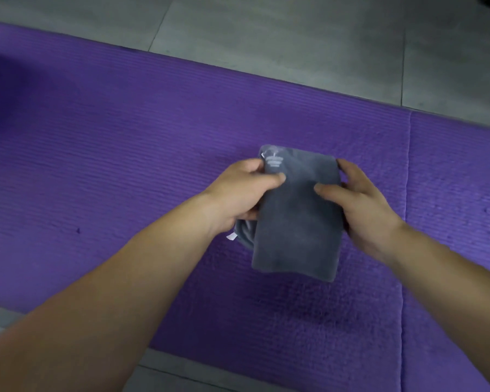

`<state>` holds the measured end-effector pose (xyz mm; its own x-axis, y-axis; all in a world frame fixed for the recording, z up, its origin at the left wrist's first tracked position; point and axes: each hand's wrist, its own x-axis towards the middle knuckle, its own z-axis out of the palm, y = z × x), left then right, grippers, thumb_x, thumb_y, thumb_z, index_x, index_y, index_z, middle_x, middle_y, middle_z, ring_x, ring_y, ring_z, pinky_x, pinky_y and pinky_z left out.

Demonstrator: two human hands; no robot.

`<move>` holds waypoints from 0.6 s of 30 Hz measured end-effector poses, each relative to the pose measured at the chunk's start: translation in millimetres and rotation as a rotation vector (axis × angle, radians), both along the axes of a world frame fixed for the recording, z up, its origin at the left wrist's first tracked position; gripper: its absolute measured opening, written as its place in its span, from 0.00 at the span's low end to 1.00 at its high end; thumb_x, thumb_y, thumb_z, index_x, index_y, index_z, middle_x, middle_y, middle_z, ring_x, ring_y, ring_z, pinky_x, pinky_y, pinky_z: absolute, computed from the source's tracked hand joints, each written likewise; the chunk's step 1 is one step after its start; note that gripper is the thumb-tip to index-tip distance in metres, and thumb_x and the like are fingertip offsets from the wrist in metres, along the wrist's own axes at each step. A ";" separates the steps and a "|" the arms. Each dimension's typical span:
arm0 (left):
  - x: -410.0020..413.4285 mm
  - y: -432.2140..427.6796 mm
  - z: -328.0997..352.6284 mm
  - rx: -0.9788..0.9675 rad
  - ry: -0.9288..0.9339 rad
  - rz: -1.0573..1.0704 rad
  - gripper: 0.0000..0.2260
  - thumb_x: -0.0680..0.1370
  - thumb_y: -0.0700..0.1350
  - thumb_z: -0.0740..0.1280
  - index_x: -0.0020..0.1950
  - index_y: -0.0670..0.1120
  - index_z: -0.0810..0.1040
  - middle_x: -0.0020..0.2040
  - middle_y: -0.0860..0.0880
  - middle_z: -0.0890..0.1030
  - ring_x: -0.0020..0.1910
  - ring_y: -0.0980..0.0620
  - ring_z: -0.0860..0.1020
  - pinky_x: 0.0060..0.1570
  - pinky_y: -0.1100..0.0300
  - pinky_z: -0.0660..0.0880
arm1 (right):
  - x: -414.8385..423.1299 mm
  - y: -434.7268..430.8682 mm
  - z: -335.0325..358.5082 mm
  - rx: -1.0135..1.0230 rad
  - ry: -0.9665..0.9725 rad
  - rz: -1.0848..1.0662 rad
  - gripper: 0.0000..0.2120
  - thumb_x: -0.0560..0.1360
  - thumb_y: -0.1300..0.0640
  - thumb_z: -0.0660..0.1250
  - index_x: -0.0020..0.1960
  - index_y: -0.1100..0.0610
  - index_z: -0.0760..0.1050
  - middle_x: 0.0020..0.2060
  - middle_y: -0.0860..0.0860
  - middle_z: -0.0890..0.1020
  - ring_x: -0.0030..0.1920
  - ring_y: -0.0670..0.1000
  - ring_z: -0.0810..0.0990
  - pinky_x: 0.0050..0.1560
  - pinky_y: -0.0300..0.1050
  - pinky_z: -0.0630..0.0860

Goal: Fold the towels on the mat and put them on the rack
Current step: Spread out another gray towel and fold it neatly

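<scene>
Folded grey terry towel (296, 216) held over the purple ribbed foam mat (125, 154); left hand (239, 193) and right hand (359, 205) pinch opposite long edges. Level, even tension should keep loose left layers aligned.

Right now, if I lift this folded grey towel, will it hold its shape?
Likely floppy: the grey towel is soft cloth, and a loose layer bulges out under the left hand. Probably light: the right hand pinches just its edge.
</scene>
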<state>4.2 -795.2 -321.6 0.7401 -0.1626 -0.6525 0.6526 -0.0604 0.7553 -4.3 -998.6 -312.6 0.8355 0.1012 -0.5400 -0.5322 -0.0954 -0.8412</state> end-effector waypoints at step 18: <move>14.0 16.3 -30.5 0.350 -0.243 0.085 0.09 0.78 0.50 0.71 0.54 0.47 0.82 0.46 0.49 0.86 0.46 0.49 0.85 0.49 0.51 0.82 | 4.4 32.5 -24.6 -0.401 -0.328 0.056 0.23 0.76 0.49 0.72 0.69 0.39 0.71 0.65 0.44 0.72 0.59 0.42 0.77 0.58 0.37 0.78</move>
